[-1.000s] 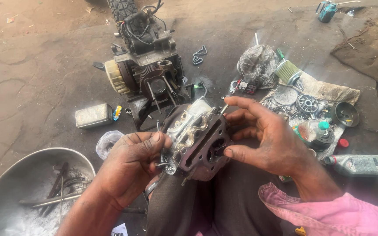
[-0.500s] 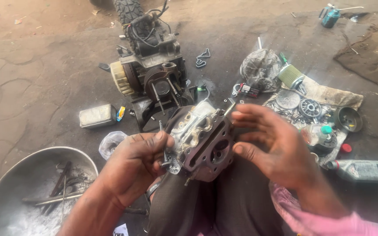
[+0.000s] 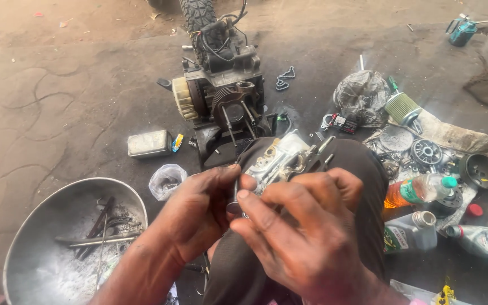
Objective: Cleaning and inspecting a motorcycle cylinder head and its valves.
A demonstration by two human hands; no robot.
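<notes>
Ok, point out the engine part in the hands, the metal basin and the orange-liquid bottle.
engine part (image 3: pixel 280 158): head view, its pale metal top face.
metal basin (image 3: pixel 29 223): head view, its left rim.
orange-liquid bottle (image 3: pixel 419 191): head view, its label.

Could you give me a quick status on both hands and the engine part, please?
Left hand and right hand both grip the metal engine part over the lap. Engine block sits just ahead. Nothing between them.

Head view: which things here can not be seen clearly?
- Metal engine part on the lap: its lower half is hidden behind both hands.
- Small piece between the left hand and right hand: fingers cover it, too small to tell.
- Metal basin: cut off by the bottom and left edges.
- Tools in the basin: too dark to tell apart.
</notes>
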